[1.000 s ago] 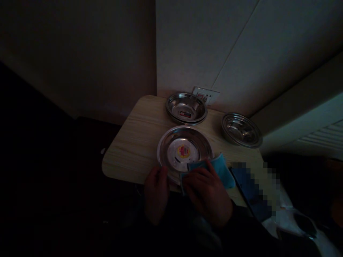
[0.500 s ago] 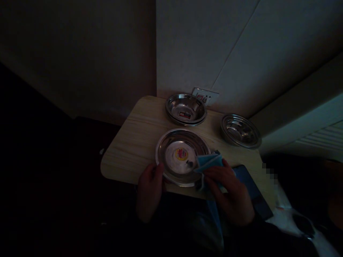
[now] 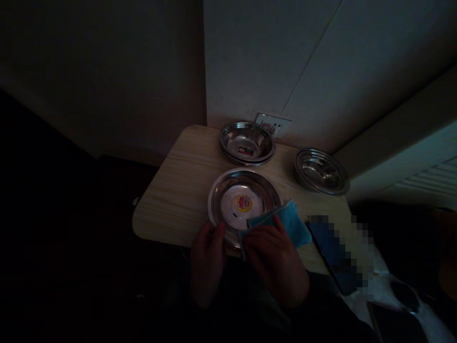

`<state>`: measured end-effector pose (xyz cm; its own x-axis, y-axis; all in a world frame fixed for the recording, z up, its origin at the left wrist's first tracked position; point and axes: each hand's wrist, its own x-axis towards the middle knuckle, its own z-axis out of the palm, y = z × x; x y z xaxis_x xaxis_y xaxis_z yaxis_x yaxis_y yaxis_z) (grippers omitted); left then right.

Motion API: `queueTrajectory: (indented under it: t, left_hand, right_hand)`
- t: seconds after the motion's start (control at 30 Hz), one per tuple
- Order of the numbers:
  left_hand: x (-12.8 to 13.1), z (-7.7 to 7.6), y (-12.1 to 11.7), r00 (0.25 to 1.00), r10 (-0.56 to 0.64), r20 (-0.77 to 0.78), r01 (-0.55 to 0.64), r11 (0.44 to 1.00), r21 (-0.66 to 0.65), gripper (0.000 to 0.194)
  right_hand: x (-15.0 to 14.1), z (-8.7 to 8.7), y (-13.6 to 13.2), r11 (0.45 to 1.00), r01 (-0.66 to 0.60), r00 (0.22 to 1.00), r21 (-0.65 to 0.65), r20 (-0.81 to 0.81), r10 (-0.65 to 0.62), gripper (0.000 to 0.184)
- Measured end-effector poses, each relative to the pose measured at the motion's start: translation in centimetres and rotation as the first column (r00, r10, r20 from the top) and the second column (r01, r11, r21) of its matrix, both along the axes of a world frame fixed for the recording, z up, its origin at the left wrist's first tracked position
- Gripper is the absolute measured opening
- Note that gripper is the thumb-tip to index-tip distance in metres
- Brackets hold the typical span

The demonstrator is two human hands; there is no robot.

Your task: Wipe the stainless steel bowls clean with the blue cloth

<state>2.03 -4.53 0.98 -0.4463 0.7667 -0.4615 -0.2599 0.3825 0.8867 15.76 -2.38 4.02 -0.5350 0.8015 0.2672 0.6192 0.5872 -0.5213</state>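
Observation:
A shallow stainless steel basin [image 3: 228, 206] with a round yellow and red sticker on its bottom sits at the table's near edge. My left hand [image 3: 208, 262] is closed on its near-left rim, thumb uppermost. In my right hand [image 3: 276, 262] is a folded blue cloth [image 3: 295, 225], pressed over the basin's near-right rim. The cloth and fingers cover that part of the rim.
Behind the basin stand stacked steel bowls [image 3: 246, 140], the upper one with a dark label. More stacked bowls [image 3: 321, 172] are at the right edge of the wooden table [image 3: 171, 195]. A dark phone-like slab [image 3: 330, 252] lies at right. A wall socket [image 3: 274, 124] is behind.
My right hand has moved left and toward me along the basin's rim with the cloth, which now lies more spread out. My left hand has shifted slightly right along the rim.

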Motion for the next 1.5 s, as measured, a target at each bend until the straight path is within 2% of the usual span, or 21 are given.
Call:
queueTrajectory:
  t: [0.13, 0.27, 0.47, 0.67, 0.87, 1.03, 1.2, 1.3, 1.5]
  left_hand:
    - [-0.1, -0.4, -0.1, 0.998, 0.066, -0.007, -0.065, 0.997, 0.050, 0.032]
    - [-0.1, -0.5, -0.3, 0.996, 0.050, -0.070, -0.046, 0.997, 0.062, 0.035]
    - [-0.2, -0.5, -0.4, 0.983, 0.041, -0.179, -0.033, 0.998, 0.050, 0.035]
    - [-0.1, -0.7, -0.3, 0.986, 0.047, -0.163, -0.038, 0.998, 0.055, 0.035]
    - [0.0, -0.3, -0.3, 0.974, 0.040, -0.223, -0.029, 0.998, 0.051, 0.032]
    - [0.2, -0.5, -0.5, 0.979, 0.035, -0.202, -0.029, 0.999, 0.033, 0.033]
    - [0.1, -0.6, -0.3, 0.974, 0.033, -0.224, -0.028, 0.999, 0.026, 0.033]
    - [-0.1, -0.6, -0.2, 0.975, 0.025, -0.222, -0.020, 0.999, 0.026, 0.033]
    - [-0.1, -0.6, -0.3, 0.961, 0.040, -0.272, -0.028, 0.999, 0.045, 0.033]
  right_hand:
    - [-0.8, 0.4, 0.3, 0.999, -0.011, 0.999, -0.042, 0.041, 0.013, 0.011]
    - [0.6, 0.6, 0.6, 0.999, -0.050, 0.997, -0.015, 0.060, 0.050, 0.013]
    - [-0.8, 0.4, 0.5, 1.000, -0.022, 0.996, -0.012, 0.082, 0.023, 0.013]
    - [1.2, 0.2, 0.7, 0.998, -0.050, 0.993, 0.025, 0.112, 0.047, 0.012]
    - [-0.6, -0.2, 0.4, 0.999, -0.034, 0.999, 0.031, 0.024, 0.033, 0.013]
    - [0.2, -0.1, 0.3, 0.997, -0.068, 0.996, 0.039, 0.062, 0.065, 0.014]
    - [-0.7, -0.5, 0.0, 0.986, -0.079, 0.997, 0.147, 0.010, 0.078, 0.014]
    - [-0.6, -0.8, -0.1, 0.972, -0.118, 0.993, 0.203, 0.040, 0.112, 0.015]
    - [-0.1, -0.8, 0.4, 0.971, -0.146, 0.989, 0.190, 0.037, 0.141, 0.014]
